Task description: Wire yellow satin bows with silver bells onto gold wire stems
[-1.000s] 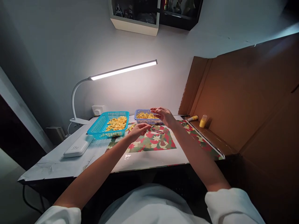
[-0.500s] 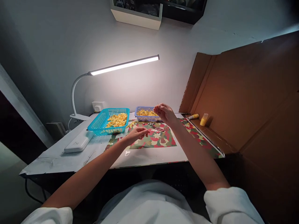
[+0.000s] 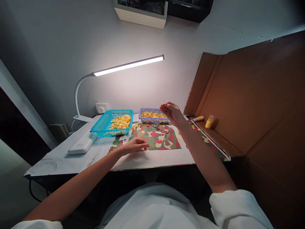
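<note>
My right hand (image 3: 172,112) is raised at the near side of the purple basket (image 3: 152,119), its fingertips pinching a thin, needle-like wire (image 3: 164,103) that stands upright. Low over the near edge of the camouflage-patterned mat (image 3: 164,143) is my left hand (image 3: 134,145), thumb and fingers pressed together; anything between them is too small to make out. Thin yellow pieces fill the purple basket. A blue basket (image 3: 100,128) to the left holds a heap of flat yellow pieces (image 3: 121,121). Red-handled pliers (image 3: 163,131) lie on the mat beside small bits.
A white power bank (image 3: 82,144) lies at the table's left. Behind it rises a lit lamp (image 3: 128,65) on a bent neck. Two yellow glue bottles (image 3: 209,122) are at the right, by a tall cardboard wall (image 3: 250,89). Shelves (image 3: 143,17) hang overhead.
My left hand has moved toward me and slightly left, away from the mat's middle. My right hand stays raised with the wire, a little higher.
</note>
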Motion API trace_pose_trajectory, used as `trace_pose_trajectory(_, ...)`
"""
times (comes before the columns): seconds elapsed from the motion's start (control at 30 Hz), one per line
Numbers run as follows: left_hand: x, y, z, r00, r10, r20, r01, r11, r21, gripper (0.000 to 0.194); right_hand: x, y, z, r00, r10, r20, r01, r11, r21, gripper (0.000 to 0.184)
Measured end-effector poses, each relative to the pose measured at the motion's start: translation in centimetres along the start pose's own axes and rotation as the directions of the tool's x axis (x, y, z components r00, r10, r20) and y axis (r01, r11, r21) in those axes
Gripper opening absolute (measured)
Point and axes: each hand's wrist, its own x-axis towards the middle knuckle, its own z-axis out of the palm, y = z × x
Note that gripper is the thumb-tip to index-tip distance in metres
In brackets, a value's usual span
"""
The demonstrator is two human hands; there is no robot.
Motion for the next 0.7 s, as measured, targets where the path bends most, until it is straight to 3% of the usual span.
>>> trace_pose_trajectory(0.13, -0.4, -0.3, -0.9, 0.999, 0.011, -0.038, -0.006, 0.991, 0.132, 0.027, 0.1, -0.1, 0.2, 1.000, -0.003, -0.009, 0.002, 0.999, -0.037, 0.019)
trace_pose_trajectory(0.23, -0.2, 0.1, -2.0, 0.971, 0.085, -0.222, -0.033, 0.973, 0.228, 0.025, 0.2, -0.3, 0.3, 1.000, -0.003, -0.007, 0.003, 0.998, -0.067, 0.018)
trace_pose_trajectory(0.3, 0.1, 1.0, -2.5, 0.909, 0.173, -0.379, -0.067, 0.959, 0.277, 0.024, 0.2, -0.3, 0.4, 1.000, -0.005, -0.003, 0.005, 0.996, -0.084, 0.017)
trace_pose_trajectory(0.4, 0.5, 3.5, -2.5, 0.767, 0.328, -0.552, -0.150, 0.927, 0.344, 0.020, 0.3, -0.2, 0.6, 1.000, -0.014, 0.003, 0.014, 0.994, -0.108, 0.015)
trace_pose_trajectory(0.53, 1.2, 7.4, -1.3, 0.600, 0.489, -0.633, -0.263, 0.868, 0.421, 0.016, 0.4, 0.0, 0.8, 0.999, -0.031, 0.018, 0.034, 0.986, -0.162, 0.014)
trace_pose_trajectory(0.7, 3.0, 10.3, -0.7, 0.489, 0.529, -0.693, -0.294, 0.848, 0.440, 0.024, 0.3, 0.3, 1.1, 0.997, -0.067, 0.040, 0.075, 0.960, -0.270, 0.012)
